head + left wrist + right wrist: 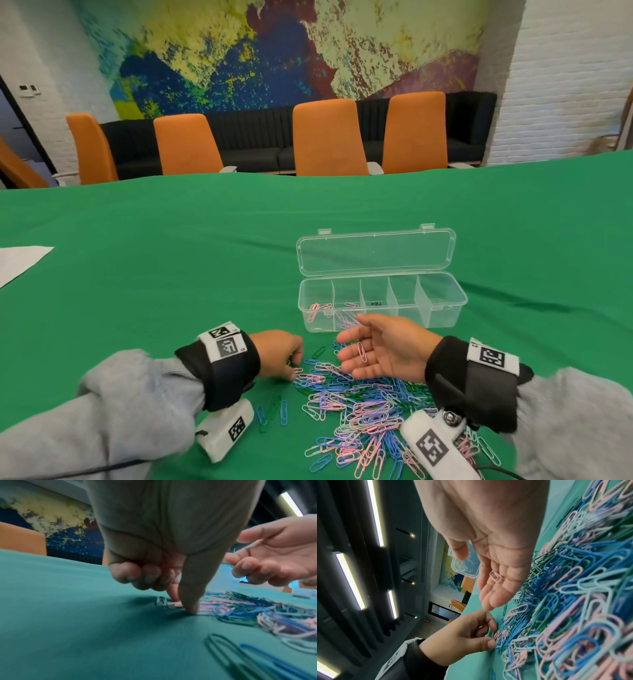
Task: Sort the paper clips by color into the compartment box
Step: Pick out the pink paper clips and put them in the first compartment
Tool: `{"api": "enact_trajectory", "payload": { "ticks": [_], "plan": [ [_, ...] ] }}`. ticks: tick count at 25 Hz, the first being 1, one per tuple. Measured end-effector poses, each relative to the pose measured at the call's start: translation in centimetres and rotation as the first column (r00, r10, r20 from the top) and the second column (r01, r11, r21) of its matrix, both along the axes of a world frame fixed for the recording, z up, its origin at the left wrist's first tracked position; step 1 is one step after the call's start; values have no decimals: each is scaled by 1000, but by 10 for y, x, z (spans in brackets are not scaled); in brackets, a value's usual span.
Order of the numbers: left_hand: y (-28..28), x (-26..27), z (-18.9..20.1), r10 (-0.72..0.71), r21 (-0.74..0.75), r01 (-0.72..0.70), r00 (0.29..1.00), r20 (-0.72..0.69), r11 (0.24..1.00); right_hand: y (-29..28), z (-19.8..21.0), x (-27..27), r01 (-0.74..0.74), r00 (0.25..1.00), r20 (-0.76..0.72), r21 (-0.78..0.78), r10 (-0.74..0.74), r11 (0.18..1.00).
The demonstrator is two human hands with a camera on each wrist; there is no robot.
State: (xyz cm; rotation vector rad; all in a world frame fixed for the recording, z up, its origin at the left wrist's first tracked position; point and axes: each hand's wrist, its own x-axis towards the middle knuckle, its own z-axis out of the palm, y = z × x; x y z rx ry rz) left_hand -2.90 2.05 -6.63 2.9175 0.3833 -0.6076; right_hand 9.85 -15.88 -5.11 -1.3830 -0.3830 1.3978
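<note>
The green cloth (171, 274) runs wide and bare to the left and far side of the clear plastic compartment box (382, 310), whose hinged lid (375, 251) lies open behind five compartments, with pink clips in the leftmost one. Just in front, the heap of wire paper clips (363, 411) in pink, blue, green and white is too tangled to count. The right hand (383, 349) hovers palm-up, fingers relaxed, cradling one pink clip (361, 351), while the left hand (277, 354) presses thumb and forefinger down at a pink clip on the heap's left edge, other fingers curled.
</note>
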Motion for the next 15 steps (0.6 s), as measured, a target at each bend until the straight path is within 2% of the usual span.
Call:
{"api": "enact_trajectory", "payload": {
  "ticks": [2,5,7,8,9,10,11,12,13,14,15],
  "plan": [
    [-1,1,0,-12,43,14,999,-30,999,-2,0,-1,5,1000,-1,8,-5,1000],
    [0,2,2,-10,5,10,999,-52,1000,-4,-2,-4,8,1000,-3,7,-8,1000],
    [3,0,6,58,-98,-59,998,-13,993,-7,-2,-5,14,1000,-10,11,-14,1000],
    [5,-1,8,156,-261,-145,988,21,955,-7,-1,-5,22,1000,-14,16,-22,1000],
    [3,-4,9,303,-526,-236,952,43,817,-8,0,-5,34,999,-18,23,-34,999],
    [0,-7,9,459,-797,-274,889,4,538,-8,3,-6,49,999,-20,32,-49,998],
    [-6,-9,9,574,-953,-236,815,-86,192,-7,7,-7,62,998,-24,44,-61,997],
    [-14,-10,6,624,-983,-155,759,-184,-101,-6,11,-8,72,997,-29,62,-70,995],
    [-23,-11,1,639,-948,-73,722,-265,-310,-4,16,-9,78,997,-35,85,-76,993],
    [-32,-11,-5,642,-894,7,699,-316,-448,-2,22,-11,82,996,-38,111,-79,990],
    [-42,-11,-8,637,-838,76,688,-348,-540,0,28,-11,87,996,-37,136,-83,987]
  ]
}}
